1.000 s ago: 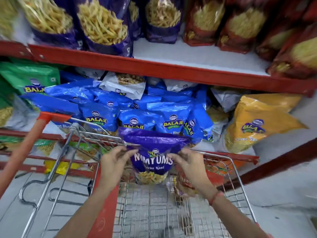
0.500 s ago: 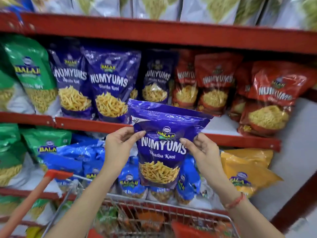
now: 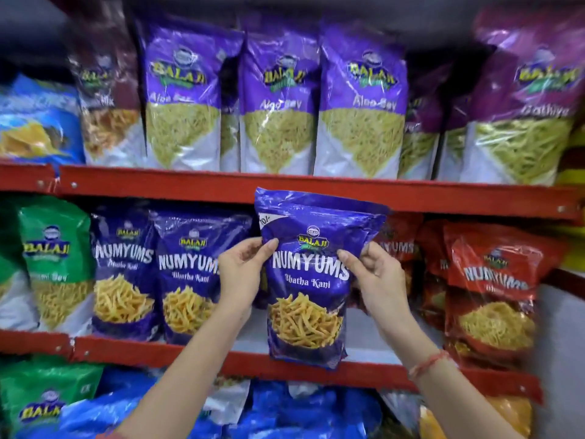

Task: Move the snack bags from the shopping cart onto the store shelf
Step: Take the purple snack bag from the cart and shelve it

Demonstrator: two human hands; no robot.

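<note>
Both hands, left hand [image 3: 242,274] and right hand [image 3: 376,280], clasp Numyums bag [image 3: 305,280], raised higher.

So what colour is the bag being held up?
Deep blue-purple bag, clearest in the head view.

Held blue-violet snack bag [image 3: 311,280]: glossy plastic film, creased at top, strong glare. Shelved blue bags [image 3: 186,277], red bags [image 3: 493,293], purple-and-clear bags [image 3: 275,99]: same shiny crinkled film. Red shelf edge [image 3: 190,185]: painted metal, smooth, semi-gloss, rivets showing. Red thread bracelet [image 3: 427,364]: matt cord.
</note>
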